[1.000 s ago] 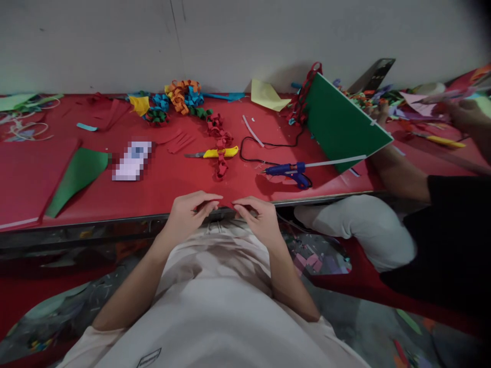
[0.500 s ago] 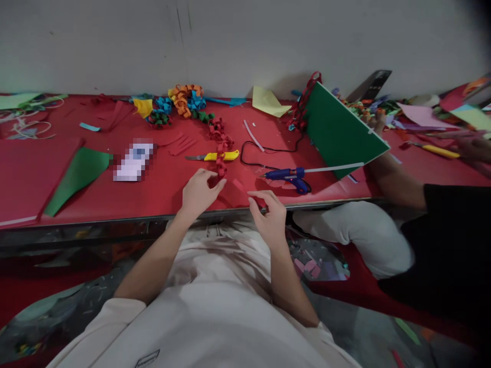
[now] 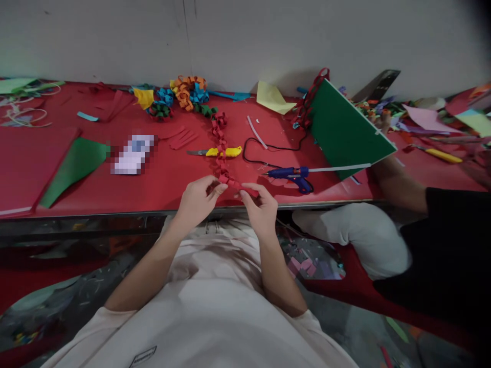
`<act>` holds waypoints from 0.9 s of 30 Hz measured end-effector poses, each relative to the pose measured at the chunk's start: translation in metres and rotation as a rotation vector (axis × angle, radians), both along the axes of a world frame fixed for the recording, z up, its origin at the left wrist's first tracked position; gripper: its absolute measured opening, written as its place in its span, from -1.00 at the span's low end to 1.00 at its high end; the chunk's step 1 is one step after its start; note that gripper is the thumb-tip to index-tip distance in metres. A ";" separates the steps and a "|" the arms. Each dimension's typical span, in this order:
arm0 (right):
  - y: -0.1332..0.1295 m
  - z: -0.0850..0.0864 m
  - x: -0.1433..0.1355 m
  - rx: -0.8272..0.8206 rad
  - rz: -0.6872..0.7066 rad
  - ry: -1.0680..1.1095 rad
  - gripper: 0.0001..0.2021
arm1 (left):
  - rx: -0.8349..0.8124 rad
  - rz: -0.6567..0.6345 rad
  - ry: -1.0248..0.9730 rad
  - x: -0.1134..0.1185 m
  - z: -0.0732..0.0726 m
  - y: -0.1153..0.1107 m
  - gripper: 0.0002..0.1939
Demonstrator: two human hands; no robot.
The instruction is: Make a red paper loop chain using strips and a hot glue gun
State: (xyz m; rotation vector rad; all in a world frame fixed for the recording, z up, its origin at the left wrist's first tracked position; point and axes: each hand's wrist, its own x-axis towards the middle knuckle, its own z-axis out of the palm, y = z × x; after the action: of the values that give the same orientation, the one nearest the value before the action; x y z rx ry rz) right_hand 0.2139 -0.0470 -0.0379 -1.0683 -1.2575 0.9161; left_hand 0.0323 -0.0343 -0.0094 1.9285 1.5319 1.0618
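At the table's front edge, my left hand (image 3: 200, 200) pinches the near end of a red paper chain (image 3: 220, 134). My right hand (image 3: 261, 207) is closed on a red paper strip (image 3: 251, 190), whose far end meets the chain's last link between the two hands. The chain runs away from me over a yellow box cutter (image 3: 229, 152) and joins green, blue and orange links (image 3: 187, 93) at the back. Just right of my right hand lies a blue hot glue gun (image 3: 289, 175) with a long white glue stick in its rear.
Left of my hands are a phone (image 3: 135, 154), blurred, and a green paper piece (image 3: 74, 166). A green board (image 3: 345, 128) leans at the right, held by a co-worker's hand (image 3: 381, 122). Cut red strips (image 3: 183, 137) and yellow paper (image 3: 274, 97) lie farther back.
My hands have come closer together. The red strip in my right hand has moved left to the end link of the chain. The view has shifted slightly.
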 end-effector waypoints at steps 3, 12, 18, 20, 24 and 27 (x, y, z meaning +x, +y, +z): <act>0.006 0.005 -0.007 -0.093 0.037 0.140 -0.70 | 0.140 -0.046 -0.142 -0.002 0.001 0.001 -0.63; 0.015 0.019 -0.015 -0.135 0.154 0.172 -0.71 | 0.238 -0.100 -0.338 -0.003 0.011 -0.007 -0.75; 0.008 0.027 -0.019 0.075 0.043 0.113 -0.56 | 0.127 -0.107 -0.367 -0.004 0.005 -0.008 -0.80; 0.008 0.026 -0.022 0.122 0.024 0.169 -0.51 | 0.087 -0.132 -0.341 -0.002 0.002 -0.009 -0.79; 0.009 0.022 -0.023 0.167 0.013 0.118 -0.69 | 0.144 -0.124 -0.352 0.001 -0.001 -0.011 -0.75; 0.007 0.022 -0.021 0.201 0.004 -0.010 -0.79 | 0.201 -0.040 -0.448 0.002 -0.002 -0.013 -0.71</act>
State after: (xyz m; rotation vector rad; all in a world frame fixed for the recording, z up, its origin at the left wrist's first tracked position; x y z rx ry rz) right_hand 0.1931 -0.0396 -0.0161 -0.9128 -1.3304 0.7699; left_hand 0.0347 -0.0471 -0.0116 1.6796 1.1692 1.5529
